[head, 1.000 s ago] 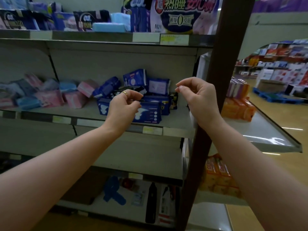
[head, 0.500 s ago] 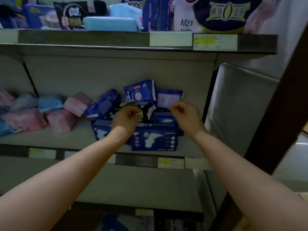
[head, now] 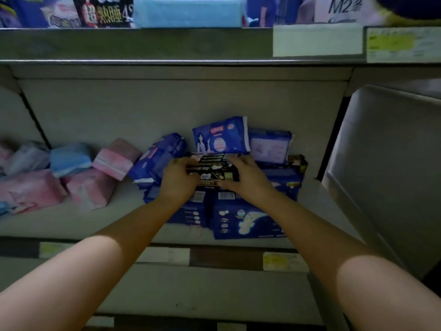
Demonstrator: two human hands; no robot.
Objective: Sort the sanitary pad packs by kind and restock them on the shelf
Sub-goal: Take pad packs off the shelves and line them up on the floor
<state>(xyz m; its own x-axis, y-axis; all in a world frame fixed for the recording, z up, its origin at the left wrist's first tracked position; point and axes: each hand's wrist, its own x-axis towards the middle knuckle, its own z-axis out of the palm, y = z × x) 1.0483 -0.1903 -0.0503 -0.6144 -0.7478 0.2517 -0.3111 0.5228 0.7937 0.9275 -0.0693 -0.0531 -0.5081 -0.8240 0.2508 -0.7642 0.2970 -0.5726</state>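
Centrally, black pack (head: 213,168), gold-and-white print

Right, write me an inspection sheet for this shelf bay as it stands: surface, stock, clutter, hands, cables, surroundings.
Surface: grey middle shelf, with packs lying loose on it and a bare strip along the front.
Job's things: black pack held over the heap of blue packs at right; cannot tell whether it rests on them. Pink packs and a light blue pack are jumbled at left.
Clutter: nothing seen apart from the unsorted packs.
Grippers: left hand and right hand each grip one end of the black pack.
Cables: nothing seen.
Surroundings: upper shelf stocked with packs, price labels on its edge; grey side panel at right.
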